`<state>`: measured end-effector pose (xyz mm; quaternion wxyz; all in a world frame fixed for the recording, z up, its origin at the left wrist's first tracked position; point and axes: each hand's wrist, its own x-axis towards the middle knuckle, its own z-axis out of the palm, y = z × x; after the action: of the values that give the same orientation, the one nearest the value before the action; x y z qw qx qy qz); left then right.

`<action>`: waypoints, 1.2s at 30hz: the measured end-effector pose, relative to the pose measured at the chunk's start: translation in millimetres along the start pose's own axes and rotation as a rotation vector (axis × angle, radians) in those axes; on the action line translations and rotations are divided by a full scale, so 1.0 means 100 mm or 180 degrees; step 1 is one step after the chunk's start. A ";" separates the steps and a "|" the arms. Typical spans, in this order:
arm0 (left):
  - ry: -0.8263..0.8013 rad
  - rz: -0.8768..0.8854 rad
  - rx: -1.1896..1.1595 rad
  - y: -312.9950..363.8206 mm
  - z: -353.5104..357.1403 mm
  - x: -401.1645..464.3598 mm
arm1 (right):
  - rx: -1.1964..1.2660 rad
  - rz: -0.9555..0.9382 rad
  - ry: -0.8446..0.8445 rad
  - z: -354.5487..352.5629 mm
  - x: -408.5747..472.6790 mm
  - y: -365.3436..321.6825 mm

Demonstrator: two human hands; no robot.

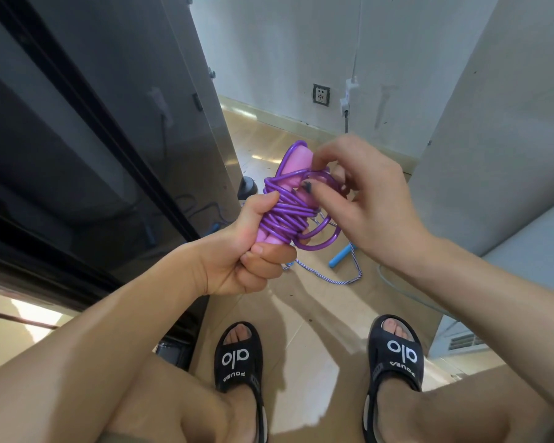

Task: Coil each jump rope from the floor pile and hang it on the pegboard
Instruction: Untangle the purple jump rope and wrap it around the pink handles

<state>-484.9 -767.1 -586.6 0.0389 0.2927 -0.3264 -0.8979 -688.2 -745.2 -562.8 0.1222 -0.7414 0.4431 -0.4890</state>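
the left hand [237, 251] is gripping the lower ends of the two pink handles [293, 169] of a purple jump rope [288, 215], its fingers curling tightly round them and the cord wound over them. the right hand [370, 199] is pinching a loose loop of the purple cord near the handle tops, though its fingertips are blurred. on the tiled floor [304, 318] below the hands, a striped rope with a blue handle [339, 255] is lying between black sandals [239, 356] and the wall.

wound rope [288, 212] between hands, second rope [339, 266] on floor [307, 318] below
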 end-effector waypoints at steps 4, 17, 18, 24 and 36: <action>-0.0252 -0.0011 -0.0028 0.00 -0.04 -0.01 | -0.0106 -0.0031 0.0000 0.03 -0.02 0.05; -0.0200 0.0015 -0.0223 -0.01 -0.03 0.00 | 0.0861 0.0837 -0.0294 -0.08 0.05 0.14; -0.0240 0.0007 -0.0223 0.00 -0.03 -0.01 | 0.0602 0.0643 -0.0320 -0.09 0.05 0.14; -0.0362 -0.0002 -0.0156 0.00 -0.05 -0.02 | -0.0513 -0.0377 -0.0389 -0.12 0.08 0.12; 0.0425 -0.0219 0.0351 -0.01 -0.05 -0.09 | -0.1396 -0.0822 -0.1038 -0.13 0.03 0.15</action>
<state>-474.1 -767.0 -585.4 0.0135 0.3646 -0.3617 -0.8579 -706.7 -753.2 -563.9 -0.0345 -0.8690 0.4147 -0.2676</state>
